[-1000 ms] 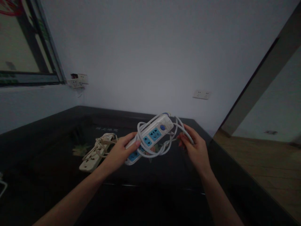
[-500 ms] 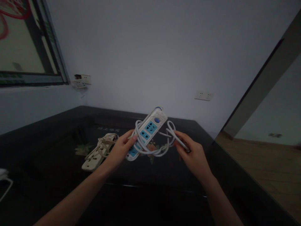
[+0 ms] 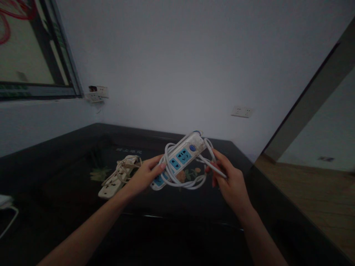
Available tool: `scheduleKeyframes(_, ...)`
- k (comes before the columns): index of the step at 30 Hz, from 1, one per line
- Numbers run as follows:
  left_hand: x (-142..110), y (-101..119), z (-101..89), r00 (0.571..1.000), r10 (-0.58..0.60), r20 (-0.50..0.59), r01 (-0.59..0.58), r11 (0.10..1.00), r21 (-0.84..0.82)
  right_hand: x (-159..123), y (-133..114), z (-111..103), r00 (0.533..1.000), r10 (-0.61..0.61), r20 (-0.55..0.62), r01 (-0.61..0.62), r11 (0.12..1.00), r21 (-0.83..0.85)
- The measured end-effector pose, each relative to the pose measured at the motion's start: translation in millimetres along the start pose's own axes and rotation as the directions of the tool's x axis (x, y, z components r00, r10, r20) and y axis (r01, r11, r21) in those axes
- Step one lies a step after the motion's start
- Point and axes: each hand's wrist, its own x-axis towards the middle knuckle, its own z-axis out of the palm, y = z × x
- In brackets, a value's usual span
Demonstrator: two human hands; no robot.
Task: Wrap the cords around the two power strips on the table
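Observation:
A white power strip (image 3: 177,167) with blue socket panels and a blue switch is held tilted above the dark table. My left hand (image 3: 148,173) is closed around its lower left end, the thumb on top. The strip's white cord (image 3: 191,186) wraps loosely across its body and hangs in loops below and to the right. Pinched in the fingers of my right hand (image 3: 227,177) is a length of that cord, just right of the strip's upper end. The palm side of the right hand is hidden.
A second, cream power strip (image 3: 113,185) wrapped in its cord lies on the black table (image 3: 166,240), left of my left forearm. Part of a white object with a cord (image 3: 8,207) shows at the left edge. A wall socket (image 3: 242,111) is on the wall behind.
The power strip has shifted slightly right and down. My right hand has brought its cord loop in close to the strip's upper end.

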Motion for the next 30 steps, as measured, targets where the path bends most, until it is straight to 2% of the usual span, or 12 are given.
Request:
scheduleKeyframes(4, 0, 6, -4.2, 0.999, 0.017, 0.05, -0.019, 0.999, 0.041, -2, 3, 4, 0.998, -0.001, -0.06, 0.001, 1.0, 0.007)
scheduleKeyframes(12, -1, 16, -10.9, 0.992, -0.003, 0.128, -0.014, 0.991, 0.137, -2, 8, 8, 0.997, 0.047, -0.055, -0.042, 0.995, 0.093)
scheduleKeyframes(18, -2, 15, -13.7, 0.986, 0.027, 0.165, -0.062, 0.975, 0.212, -2, 7, 5, 0.996, 0.028, -0.082, -0.023, 0.998, 0.063)
scheduleKeyframes(21, -2, 15, -14.8, 0.98, 0.042, 0.194, -0.097, 0.955, 0.282, -1, 9, 5, 0.999, -0.03, -0.027, 0.03, 0.999, -0.023)
scheduleKeyframes(25, -2, 12, -14.9, 0.975, 0.057, 0.213, -0.135, 0.919, 0.371, -1, 12, 5, 0.98, -0.194, 0.042, 0.198, 0.969, -0.147)
scheduleKeyframes(30, -1, 7, -13.2, 0.973, 0.117, 0.2, -0.175, 0.936, 0.304, -2, 7, 1, 0.939, -0.337, 0.065, 0.343, 0.924, -0.167)
